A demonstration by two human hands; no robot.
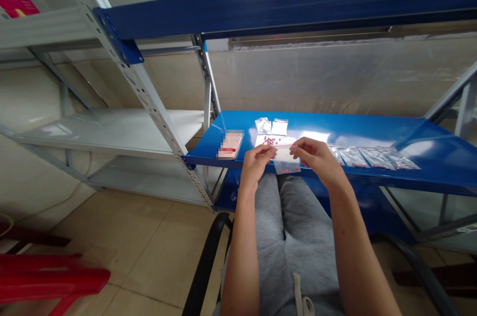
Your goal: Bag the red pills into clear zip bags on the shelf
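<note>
A small clear zip bag [286, 161] hangs between my two hands at the front edge of the blue shelf, with several red beads at its bottom. My left hand [257, 161] pinches the bag's top left corner. On the other side, the fingers of my right hand [312, 153] are closed on its top right corner. Just behind the bag, loose red beads [269, 141] lie on a white sheet [261, 140]. To the right of my right hand, several filled zip bags [374, 157] lie flat in a row, the nearest partly hidden by that hand.
Two stacks of bags, a crumpled one [264, 125] and a flat one [279, 127], lie behind the sheet. A notebook-like item [231, 145], partly blurred out, is at the left of the blue shelf [443, 152]. A blue beam [283, 3] crosses overhead. Chair armrests flank my legs.
</note>
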